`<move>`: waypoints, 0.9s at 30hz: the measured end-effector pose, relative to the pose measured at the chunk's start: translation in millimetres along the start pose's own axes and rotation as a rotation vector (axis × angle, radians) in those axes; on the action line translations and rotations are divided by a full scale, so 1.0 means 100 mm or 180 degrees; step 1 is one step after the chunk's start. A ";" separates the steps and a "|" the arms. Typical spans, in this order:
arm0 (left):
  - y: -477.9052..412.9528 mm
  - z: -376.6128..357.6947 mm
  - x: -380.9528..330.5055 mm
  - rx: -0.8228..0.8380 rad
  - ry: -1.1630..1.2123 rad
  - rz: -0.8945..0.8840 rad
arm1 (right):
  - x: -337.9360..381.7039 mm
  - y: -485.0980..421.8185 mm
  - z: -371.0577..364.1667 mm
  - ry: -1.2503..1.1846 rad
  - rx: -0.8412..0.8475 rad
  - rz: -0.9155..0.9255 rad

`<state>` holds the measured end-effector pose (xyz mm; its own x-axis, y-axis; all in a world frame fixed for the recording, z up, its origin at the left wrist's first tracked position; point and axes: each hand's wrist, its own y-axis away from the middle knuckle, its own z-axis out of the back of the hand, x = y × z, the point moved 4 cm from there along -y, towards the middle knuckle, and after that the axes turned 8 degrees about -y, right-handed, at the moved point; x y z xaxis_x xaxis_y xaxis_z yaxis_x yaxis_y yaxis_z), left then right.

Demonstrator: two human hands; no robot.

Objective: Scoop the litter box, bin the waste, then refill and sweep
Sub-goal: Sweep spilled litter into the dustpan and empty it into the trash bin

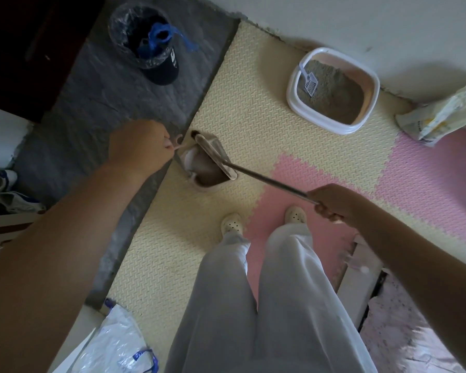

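My right hand (331,203) grips the metal handle of a broom (267,181), whose head (215,157) lies across the mouth of a beige dustpan (203,183) on the cream foam mat. My left hand (140,146) holds the dustpan's upright handle (178,142) at its top. Grey litter sits in the pan. A white litter box (371,84) filled with grey litter stands by the wall, with a pale blue slotted scoop (310,82) lying in it. A black bin (148,41) with a clear liner holds a knotted blue bag (159,36).
A crumpled litter sack (441,114) lies at the right by the wall. A white plastic bag (116,343) sits at the lower left. Shoes (6,189) lie on the grey floor at the left. My feet (261,222) stand on the pink and cream mat tiles.
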<state>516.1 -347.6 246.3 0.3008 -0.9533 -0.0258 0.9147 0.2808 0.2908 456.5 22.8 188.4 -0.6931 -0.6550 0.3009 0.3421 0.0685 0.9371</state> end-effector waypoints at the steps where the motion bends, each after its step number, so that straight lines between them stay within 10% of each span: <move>1: 0.02 -0.01 0.03 0.0019 0.0058 0.0003 | -0.01 0.06 0.12 0.0028 -0.0023 0.0084; 14: 0.19 -0.04 0.00 -0.0160 -0.0077 -0.0132 | 0.06 -0.48 -0.03 0.0997 -0.0930 0.0314; 27: 0.14 -0.04 -0.10 -0.0254 -0.0132 -0.0160 | -0.02 -0.48 -1.06 -0.0852 0.0243 -0.0399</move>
<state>527.3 -333.9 246.6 0.2440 -0.9698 0.0016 0.9475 0.2387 0.2129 508.4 -58.7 123.8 -0.8730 -0.4410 0.2084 0.2017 0.0627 0.9774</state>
